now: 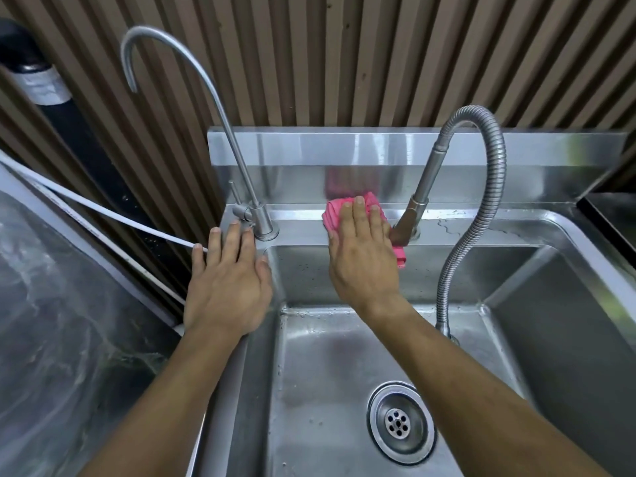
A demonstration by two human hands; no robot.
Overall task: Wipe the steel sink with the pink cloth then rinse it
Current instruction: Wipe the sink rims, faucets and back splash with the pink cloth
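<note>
The steel sink (pixel 344 339) fills the lower middle, its round drain (pixel 401 423) near the front. My right hand (pixel 361 259) lies flat on the folded pink cloth (pixel 335 210), pressing it onto the back ledge between the two taps. The cloth shows past my fingertips and again at my thumb side, beside the base of the spray tap (pixel 409 218). My left hand (pixel 227 284) rests flat on the sink's left rim, fingers spread, holding nothing, just in front of the gooseneck tap (pixel 247 187).
A flexible metal hose (pixel 488 187) arcs from the spray head down into the basin at the right. A steel backsplash (pixel 378 153) stands behind the ledge against a ribbed brown wall. A white tube (pixel 103 211) and a black pipe (pixel 69 108) run at the left.
</note>
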